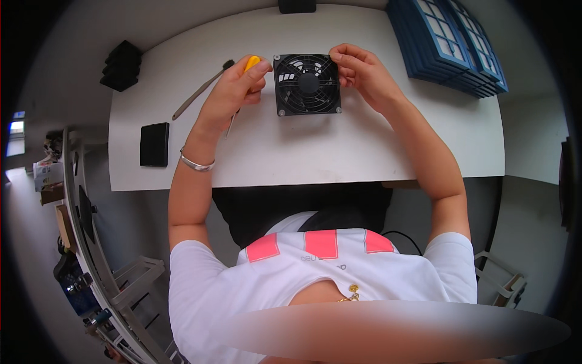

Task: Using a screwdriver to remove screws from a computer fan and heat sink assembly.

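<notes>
Black square plastic fan with a round wire grille (pixel 309 84) is at upper centre of the frame, grille towards the camera, over the white rectangular tabletop (pixel 364 151); can't tell if its lower edge touches. Right hand (pixel 364 73) has its fingers pinched closed on the fan's upper right corner, thumb in front. Left hand (pixel 235 91) has its fingers curled shut round a yellow-handled screwdriver with a thin metal shaft (pixel 252 62), shaft pointing down past the wrist, thumb tip just beside the fan's left edge, apparently not touching. Main risk: the fan could swing or drop, since only one corner looks gripped and its left side seems unsupported. Next: with the screwdriver in the palm, a left-hand grab at the fan could loosen the tool or scrape the shaft on the frame (tip faces the person, so a poke to the forearm is possible too). A wide leftward move might knock the long grey-handled brush with dark bristles (pixel 197 100) at upper left, just beside that hand; the flat black rectangular object (pixel 154 144) below it looks safer, farther out.
</notes>
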Action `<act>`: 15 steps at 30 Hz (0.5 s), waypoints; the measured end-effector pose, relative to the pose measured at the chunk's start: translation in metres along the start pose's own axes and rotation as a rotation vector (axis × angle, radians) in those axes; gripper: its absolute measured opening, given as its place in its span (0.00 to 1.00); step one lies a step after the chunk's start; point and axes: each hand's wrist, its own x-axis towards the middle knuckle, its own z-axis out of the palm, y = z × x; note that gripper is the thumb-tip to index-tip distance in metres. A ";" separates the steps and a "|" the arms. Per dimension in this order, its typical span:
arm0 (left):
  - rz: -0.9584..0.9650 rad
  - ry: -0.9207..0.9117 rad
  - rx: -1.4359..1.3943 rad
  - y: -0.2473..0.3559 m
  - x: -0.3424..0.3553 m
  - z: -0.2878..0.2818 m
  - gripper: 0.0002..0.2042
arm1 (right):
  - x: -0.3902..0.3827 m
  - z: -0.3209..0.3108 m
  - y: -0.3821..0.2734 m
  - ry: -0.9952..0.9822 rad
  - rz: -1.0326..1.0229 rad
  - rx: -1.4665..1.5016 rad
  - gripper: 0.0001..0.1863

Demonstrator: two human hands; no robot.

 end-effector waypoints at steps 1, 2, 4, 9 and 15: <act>0.010 -0.005 0.013 0.002 -0.001 0.003 0.17 | 0.000 0.002 -0.001 0.038 -0.005 0.053 0.09; 0.013 0.001 0.009 0.000 -0.001 0.004 0.17 | 0.001 0.001 -0.001 0.032 -0.003 0.047 0.09; 0.015 0.038 0.047 -0.006 0.001 0.004 0.18 | 0.003 -0.002 0.002 0.070 0.009 0.125 0.09; 0.022 0.019 0.108 -0.012 0.001 0.005 0.19 | 0.003 -0.006 0.004 0.071 0.015 0.168 0.09; -0.013 -0.011 0.174 -0.006 0.001 0.004 0.19 | 0.004 -0.009 0.005 0.090 0.002 0.192 0.09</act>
